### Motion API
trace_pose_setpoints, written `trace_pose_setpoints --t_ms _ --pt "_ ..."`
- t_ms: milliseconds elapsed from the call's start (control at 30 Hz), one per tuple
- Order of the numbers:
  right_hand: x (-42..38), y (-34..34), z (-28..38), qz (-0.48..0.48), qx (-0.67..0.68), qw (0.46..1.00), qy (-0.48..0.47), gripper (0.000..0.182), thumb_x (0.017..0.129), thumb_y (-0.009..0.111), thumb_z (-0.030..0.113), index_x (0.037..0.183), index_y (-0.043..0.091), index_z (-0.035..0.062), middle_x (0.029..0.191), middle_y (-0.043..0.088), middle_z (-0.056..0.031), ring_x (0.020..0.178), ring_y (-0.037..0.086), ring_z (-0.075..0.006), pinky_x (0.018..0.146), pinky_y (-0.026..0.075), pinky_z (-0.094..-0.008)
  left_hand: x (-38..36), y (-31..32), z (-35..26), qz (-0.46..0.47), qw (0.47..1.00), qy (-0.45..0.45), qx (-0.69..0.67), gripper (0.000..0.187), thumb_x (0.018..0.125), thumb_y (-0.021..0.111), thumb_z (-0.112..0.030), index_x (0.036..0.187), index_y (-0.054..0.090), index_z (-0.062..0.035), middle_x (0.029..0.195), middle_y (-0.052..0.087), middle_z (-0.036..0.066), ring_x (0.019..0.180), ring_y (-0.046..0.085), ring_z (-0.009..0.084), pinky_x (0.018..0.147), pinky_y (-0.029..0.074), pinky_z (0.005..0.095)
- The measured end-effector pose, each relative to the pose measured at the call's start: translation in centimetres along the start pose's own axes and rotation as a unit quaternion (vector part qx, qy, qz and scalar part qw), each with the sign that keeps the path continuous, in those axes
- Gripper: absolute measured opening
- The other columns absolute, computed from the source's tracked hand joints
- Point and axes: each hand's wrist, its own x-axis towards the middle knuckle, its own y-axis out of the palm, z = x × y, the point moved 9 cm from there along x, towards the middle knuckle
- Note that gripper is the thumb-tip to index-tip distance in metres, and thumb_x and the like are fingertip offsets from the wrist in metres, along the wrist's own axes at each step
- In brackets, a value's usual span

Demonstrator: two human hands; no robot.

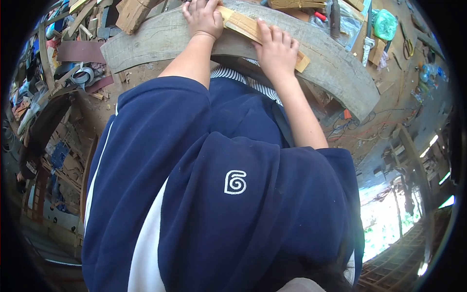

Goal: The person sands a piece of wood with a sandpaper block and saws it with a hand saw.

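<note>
A pale yellow strip of wood (244,26) lies slantwise across a weathered grey curved plank (160,41). My right hand (278,51) is closed over the strip, thumb on the near side and fingers bent across its top; the strip's far right end (302,63) sticks out past the hand. At the strip's upper left end, a lighter section (225,13) runs up against my left hand (202,18). The left fingers are bent down over that end, and their tips are partly cut off by the top edge of the view.
A brown wood block (134,14) sits at the plank's upper left. To the left are a roll of grey tape (82,75) and scrap pieces. On the right lie a green plastic bag (385,24), scissors (408,46) and orange cords (374,127) on the ground.
</note>
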Motion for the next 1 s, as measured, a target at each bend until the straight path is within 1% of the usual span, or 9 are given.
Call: trace_pose_setpoints --t_ms 167,233,267,367,567,733,800,933,1000 --pt "-3.8 -0.7 -4.8 0.036 -0.028 0.999 0.000 0.070 0.083 0.073 0.034 0.145 0.043 0.0273 0.124 0.058 -0.0035 0.114 0.054 -0.0255 0.096 0.036 -0.0446 0.0 0.3 0.3 -0.012 1.000 0.009 0.000 0.034 0.076 0.050 -0.022 0.104 0.064 -0.0076 0.127 0.056 0.014 0.132 0.043 0.0325 0.111 0.024 0.0515" --pt "-5.0 -0.9 -7.0 0.043 -0.040 0.998 0.038 0.070 0.083 0.072 0.032 0.146 0.042 0.0270 0.125 0.057 -0.0044 0.115 0.054 -0.0272 0.097 0.036 -0.0468 0.1 0.2 0.0 -0.013 1.000 0.003 0.007 0.034 0.076 0.050 -0.022 0.104 0.064 -0.0077 0.127 0.056 0.014 0.131 0.043 0.0325 0.111 0.024 0.0515" --pt "-4.9 -0.6 -6.7 0.043 -0.038 0.998 0.035 0.070 0.083 0.072 0.032 0.146 0.042 0.0270 0.125 0.057 -0.0044 0.115 0.054 -0.0272 0.097 0.036 -0.0468 0.1 0.1 0.0 -0.013 1.000 0.000 0.014 0.035 0.076 0.051 -0.023 0.104 0.064 -0.0078 0.127 0.056 0.014 0.131 0.043 0.0325 0.111 0.024 0.0515" --pt "-3.7 0.2 -5.6 0.050 -0.052 0.996 0.057 0.068 0.084 0.072 0.030 0.145 0.041 0.0267 0.127 0.057 -0.0094 0.117 0.052 -0.0317 0.096 0.036 -0.0548 0.0 0.3 0.3 -0.019 1.000 0.006 0.017 0.035 0.076 0.051 -0.023 0.104 0.065 -0.0081 0.127 0.056 0.013 0.131 0.043 0.0323 0.111 0.024 0.0516" --pt "1.1 0.9 0.1 0.026 -0.007 0.999 0.018 0.064 0.085 0.071 0.030 0.142 0.044 0.0272 0.127 0.057 -0.0101 0.117 0.053 -0.0311 0.097 0.037 -0.0539 0.0 0.1 0.2 -0.020 1.000 0.007 0.010 0.033 0.077 0.051 -0.022 0.104 0.065 -0.0095 0.127 0.056 0.012 0.131 0.043 0.0325 0.111 0.024 0.0515" --pt "-3.8 -0.2 -4.8 0.019 0.010 1.000 0.001 0.064 0.085 0.071 0.030 0.143 0.044 0.0272 0.125 0.057 -0.0098 0.115 0.053 -0.0306 0.096 0.036 -0.0520 -0.2 0.6 0.4 -0.015 1.000 0.005 0.002 0.030 0.078 0.052 -0.020 0.103 0.065 -0.0113 0.128 0.057 0.012 0.132 0.043 0.0323 0.111 0.024 0.0515" --pt "-5.7 0.0 -7.5 0.056 -0.033 0.996 0.067 0.066 0.085 0.070 0.029 0.145 0.042 0.0256 0.128 0.056 -0.0087 0.120 0.052 -0.0320 0.099 0.035 -0.0515 -0.3 0.3 0.4 -0.021 1.000 0.006 0.001 0.029 0.079 0.052 -0.019 0.103 0.065 -0.0119 0.128 0.057 0.011 0.132 0.043 0.0321 0.112 0.024 0.0514" --pt "-4.6 0.5 -6.3 0.071 -0.051 0.992 0.088 0.065 0.086 0.069 0.030 0.145 0.042 0.0250 0.128 0.056 -0.0104 0.120 0.051 -0.0321 0.099 0.034 -0.0528 -0.1 0.2 0.0 -0.001 1.000 -0.001 0.018 0.027 0.081 0.052 -0.017 0.104 0.065 -0.0124 0.129 0.056 0.011 0.133 0.042 0.0315 0.112 0.023 0.0519" --pt "-1.6 0.9 -2.9 0.035 -0.025 0.998 0.050 0.062 0.088 0.065 0.023 0.145 0.042 0.0285 0.127 0.056 -0.0124 0.119 0.052 -0.0322 0.096 0.035 -0.0560 -0.2 0.4 0.0 0.005 1.000 -0.006 0.019 0.027 0.081 0.052 -0.017 0.105 0.064 -0.0127 0.130 0.056 0.011 0.133 0.042 0.0312 0.112 0.023 0.0521"
